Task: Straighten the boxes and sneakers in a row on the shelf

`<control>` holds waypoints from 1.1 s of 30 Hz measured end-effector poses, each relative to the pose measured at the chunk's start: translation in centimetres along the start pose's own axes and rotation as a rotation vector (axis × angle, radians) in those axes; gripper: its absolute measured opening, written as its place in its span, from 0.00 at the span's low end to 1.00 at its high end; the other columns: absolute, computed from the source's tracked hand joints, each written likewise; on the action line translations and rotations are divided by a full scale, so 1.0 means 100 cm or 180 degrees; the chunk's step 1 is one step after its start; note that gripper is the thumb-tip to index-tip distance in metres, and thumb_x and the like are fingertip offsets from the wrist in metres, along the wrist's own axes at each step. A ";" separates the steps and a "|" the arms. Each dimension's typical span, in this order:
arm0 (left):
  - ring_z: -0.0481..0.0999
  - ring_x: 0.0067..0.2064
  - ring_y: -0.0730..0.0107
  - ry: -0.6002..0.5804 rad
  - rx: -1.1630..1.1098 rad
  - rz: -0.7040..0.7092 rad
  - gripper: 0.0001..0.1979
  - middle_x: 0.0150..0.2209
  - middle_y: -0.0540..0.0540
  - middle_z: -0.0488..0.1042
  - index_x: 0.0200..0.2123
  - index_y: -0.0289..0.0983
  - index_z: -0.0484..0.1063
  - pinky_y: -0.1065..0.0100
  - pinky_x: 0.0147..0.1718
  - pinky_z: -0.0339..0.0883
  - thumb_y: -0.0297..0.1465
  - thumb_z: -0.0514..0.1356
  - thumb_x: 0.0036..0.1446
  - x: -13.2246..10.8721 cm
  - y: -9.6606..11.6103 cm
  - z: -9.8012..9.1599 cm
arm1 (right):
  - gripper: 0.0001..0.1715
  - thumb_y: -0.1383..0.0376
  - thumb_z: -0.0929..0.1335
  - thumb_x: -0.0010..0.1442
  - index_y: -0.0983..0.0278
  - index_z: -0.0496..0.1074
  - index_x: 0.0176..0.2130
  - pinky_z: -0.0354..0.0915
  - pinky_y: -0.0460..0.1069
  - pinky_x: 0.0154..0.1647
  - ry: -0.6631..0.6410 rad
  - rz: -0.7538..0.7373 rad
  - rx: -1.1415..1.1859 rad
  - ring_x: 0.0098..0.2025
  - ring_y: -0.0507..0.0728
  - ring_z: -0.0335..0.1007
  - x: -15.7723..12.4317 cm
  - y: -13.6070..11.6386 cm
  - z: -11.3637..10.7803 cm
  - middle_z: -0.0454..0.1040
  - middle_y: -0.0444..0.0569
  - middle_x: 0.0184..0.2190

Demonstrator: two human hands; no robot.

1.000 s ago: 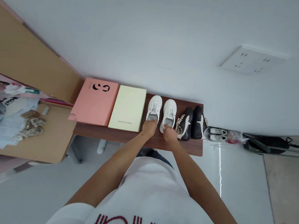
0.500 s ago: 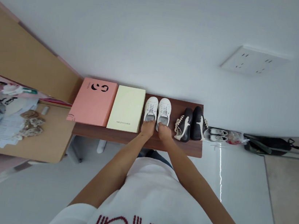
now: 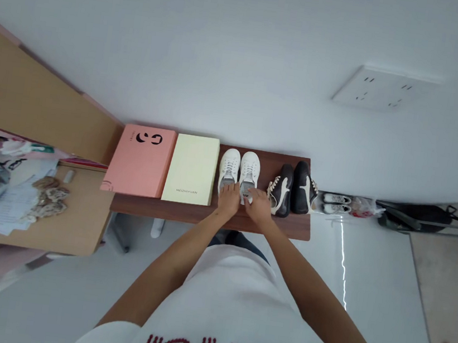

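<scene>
A long brown bench (image 3: 206,215) stands against the white wall. The white shoes (image 3: 239,167) sit near its middle, side by side, toes to the wall and heels to the front edge, so the heels are the part that is easy to reach. The left hand (image 3: 229,199) lies on the heel of the left shoe and the right hand (image 3: 258,206) on the heel of the right one. The fingers are bent, but the hands look so small here that I cannot tell if they grip or only touch. They hide both heels. A pink box (image 3: 140,160) and a yellow box (image 3: 191,167) lie flat toward the bench's left end, and the black shoes (image 3: 293,188) stand toward its right end, all in one neat row.
</scene>
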State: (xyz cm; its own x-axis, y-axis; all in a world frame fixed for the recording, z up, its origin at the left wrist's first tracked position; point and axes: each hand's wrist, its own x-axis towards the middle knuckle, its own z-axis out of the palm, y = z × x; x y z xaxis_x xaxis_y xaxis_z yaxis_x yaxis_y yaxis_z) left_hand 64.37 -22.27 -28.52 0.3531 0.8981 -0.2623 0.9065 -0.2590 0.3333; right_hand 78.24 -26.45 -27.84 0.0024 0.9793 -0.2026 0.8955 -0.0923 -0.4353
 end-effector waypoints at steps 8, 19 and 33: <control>0.73 0.58 0.57 -0.0419 -0.1044 0.0952 0.22 0.54 0.37 0.74 0.59 0.35 0.66 0.56 0.60 0.65 0.24 0.56 0.62 -0.009 0.076 0.052 | 0.25 0.61 0.59 0.68 0.70 0.69 0.59 0.62 0.62 0.63 0.1249 0.0698 0.0582 0.59 0.67 0.67 -0.044 0.103 -0.021 0.74 0.65 0.55; 0.74 0.59 0.51 -0.1242 -0.0207 0.0531 0.19 0.54 0.31 0.76 0.56 0.32 0.70 0.58 0.57 0.67 0.29 0.61 0.63 0.019 0.111 0.069 | 0.36 0.60 0.70 0.56 0.67 0.66 0.61 0.68 0.60 0.54 0.0534 0.2111 0.0857 0.54 0.69 0.73 -0.049 0.190 -0.027 0.76 0.59 0.50; 0.78 0.53 0.55 -0.0911 0.0033 0.1049 0.14 0.48 0.36 0.80 0.52 0.34 0.75 0.59 0.55 0.67 0.27 0.55 0.66 0.041 0.124 0.035 | 0.18 0.66 0.66 0.63 0.61 0.70 0.53 0.65 0.55 0.50 0.0358 0.1121 -0.0093 0.48 0.62 0.70 -0.046 0.166 -0.041 0.75 0.53 0.42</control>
State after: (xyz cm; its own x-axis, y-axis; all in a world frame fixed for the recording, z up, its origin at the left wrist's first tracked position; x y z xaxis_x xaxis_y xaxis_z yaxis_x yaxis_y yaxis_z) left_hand 77.82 -23.06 -28.59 0.6726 0.6324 -0.3842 0.7363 -0.5202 0.4327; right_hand 94.85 -31.78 -30.56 0.3601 0.9023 -0.2370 0.8434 -0.4235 -0.3306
